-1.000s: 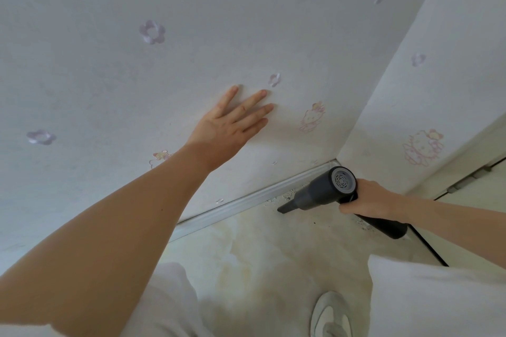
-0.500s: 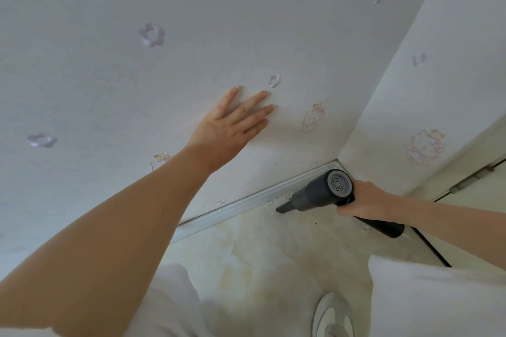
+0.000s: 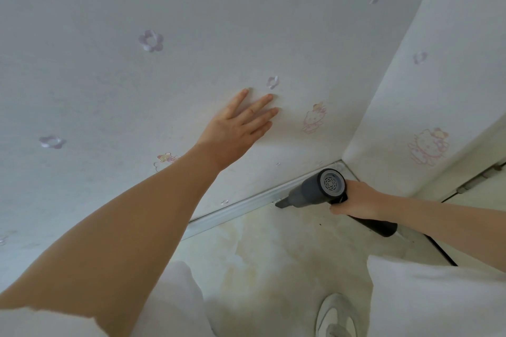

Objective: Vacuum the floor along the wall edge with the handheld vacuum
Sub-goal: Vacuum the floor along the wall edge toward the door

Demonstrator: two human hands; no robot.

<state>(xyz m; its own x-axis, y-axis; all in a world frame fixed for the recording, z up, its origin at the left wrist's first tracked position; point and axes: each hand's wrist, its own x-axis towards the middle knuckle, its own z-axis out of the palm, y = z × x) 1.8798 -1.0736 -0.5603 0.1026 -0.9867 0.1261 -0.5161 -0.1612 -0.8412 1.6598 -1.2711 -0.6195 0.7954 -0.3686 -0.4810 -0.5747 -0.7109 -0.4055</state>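
Floor (image 3: 273,254) edge mostly left: your right hand (image 3: 353,198) grips the vacuum (image 3: 315,191) near the corner; left hand (image 3: 235,128) flat on wall (image 3: 191,8).

Left hand (image 3: 235,131) on wall (image 3: 191,8), vacuum (image 3: 317,190) right, by baseboard (image 3: 232,209)

vacuum (image 3: 317,190) handle partly hidden by right hand (image 3: 354,198), shoe (image 3: 338,316) cut off

Soft, even daylight, faint shadows, no glare; wide-angle bending at the edges.
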